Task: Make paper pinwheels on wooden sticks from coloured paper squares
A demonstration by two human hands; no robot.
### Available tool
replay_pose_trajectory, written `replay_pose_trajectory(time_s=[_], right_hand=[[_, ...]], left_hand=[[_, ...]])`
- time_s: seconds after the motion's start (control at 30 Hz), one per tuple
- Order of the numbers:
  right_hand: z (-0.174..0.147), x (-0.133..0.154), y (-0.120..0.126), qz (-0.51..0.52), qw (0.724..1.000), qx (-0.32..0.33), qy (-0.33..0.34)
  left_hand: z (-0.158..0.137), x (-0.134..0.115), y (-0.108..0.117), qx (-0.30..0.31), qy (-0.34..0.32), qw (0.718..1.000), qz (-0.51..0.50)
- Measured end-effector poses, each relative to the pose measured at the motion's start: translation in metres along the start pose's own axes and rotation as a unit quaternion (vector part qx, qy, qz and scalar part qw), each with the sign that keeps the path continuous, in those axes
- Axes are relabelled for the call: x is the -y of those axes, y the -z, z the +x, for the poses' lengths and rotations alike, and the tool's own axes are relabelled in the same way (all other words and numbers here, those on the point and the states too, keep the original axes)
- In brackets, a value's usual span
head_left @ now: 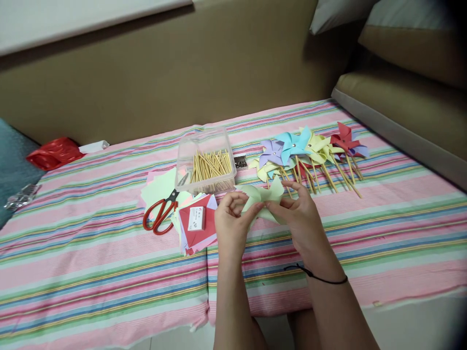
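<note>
A pale green paper pinwheel (263, 195), its corners folded in toward the middle, is held up between both hands in the head view. My left hand (235, 214) grips its left side, thumb pressed near the centre. From the right, my right hand (297, 209) pinches the paper, its thumb close to the other thumb and one finger raised behind. No stick shows on this pinwheel; the fingers hide its centre. Just behind the hands lie several finished pinwheels (295, 146) in blue, purple, yellow and red on wooden sticks.
A clear plastic box (182, 158) holds many short wooden sticks (211, 165). Left of my hands are red-handled scissors (158, 214), stacked coloured paper (186, 218) and a small white box (196, 218). A red bag (54, 153) lies far left on the striped cloth (109, 272).
</note>
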State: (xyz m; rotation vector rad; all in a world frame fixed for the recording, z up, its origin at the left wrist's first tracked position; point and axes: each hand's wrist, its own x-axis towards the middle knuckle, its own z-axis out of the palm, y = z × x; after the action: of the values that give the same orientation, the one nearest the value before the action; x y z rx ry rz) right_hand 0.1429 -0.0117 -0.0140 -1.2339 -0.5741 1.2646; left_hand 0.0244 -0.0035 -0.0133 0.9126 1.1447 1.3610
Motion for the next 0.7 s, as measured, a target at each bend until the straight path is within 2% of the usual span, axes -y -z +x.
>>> replay_pose_trajectory(time_s=[0.27,0.5,0.7], right_hand=[[-0.0004,0.0026,-0.0008,0.007,1.000,0.014,-0.006],[-0.0008,0.0032,-0.0026,-0.009,1.000,0.011,-0.008],[-0.0005,0.0034,-0.0027,0.008,1.000,0.023,-0.012]], left_hand=[[-0.0013,0.0002,-0.0020,-0.015,0.035,0.999,0.005],[-0.0009,0.0007,-0.0020,-0.034,0.028,0.999,0.021],[-0.0008,0.0027,-0.0025,-0.028,0.029,0.999,0.022]])
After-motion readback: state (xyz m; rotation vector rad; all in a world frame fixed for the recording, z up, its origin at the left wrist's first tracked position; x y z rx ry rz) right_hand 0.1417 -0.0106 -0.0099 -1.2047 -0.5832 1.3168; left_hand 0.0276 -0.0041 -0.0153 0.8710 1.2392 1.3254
